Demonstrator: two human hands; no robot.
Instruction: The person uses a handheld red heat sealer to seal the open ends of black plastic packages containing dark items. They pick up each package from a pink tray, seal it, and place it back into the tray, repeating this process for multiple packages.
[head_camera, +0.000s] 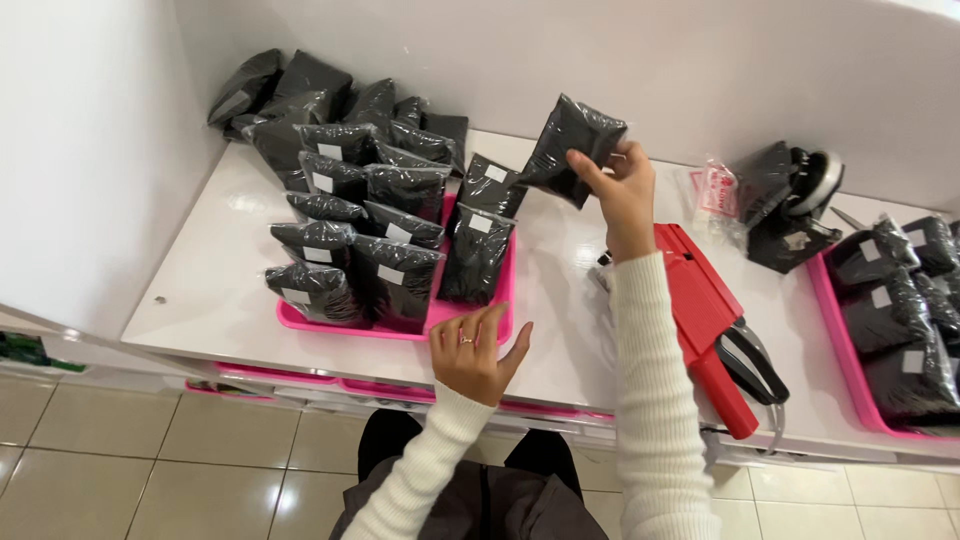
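— Head view, looking down on a white counter (230, 290): what's the right hand (622, 190) doing?

— It's raised above the counter with its fingers clamped on the lower corner of a black packet (572, 145), glossy plastic, held tilted in the air, clear of everything else.

— And the left hand (474, 352)?

— It's at the near edge of the pink tray (465, 325), fingers spread apart and loosely curled, gripping nothing. There's a ring on one finger. The fingertips are right at the tray's rim; whether they touch it, I cannot tell.

— What's in that tray?

— Rows of the same black packets (375, 235), overlapping like shingles, most with a small white label on top. Two more stand on end at the tray's right side, just under the held packet.

— Behind the tray?

— A loose heap of packets (320, 100) in the corner against the wall.

— To the right?

— A red label gun (705, 320) with a black handle lies on the counter just beside the right forearm's white ribbed sleeve (655, 400). Beyond it, a second pink tray (835, 330) filled with labelled packets, and a dark tool with a round white part (800, 200) near the wall.
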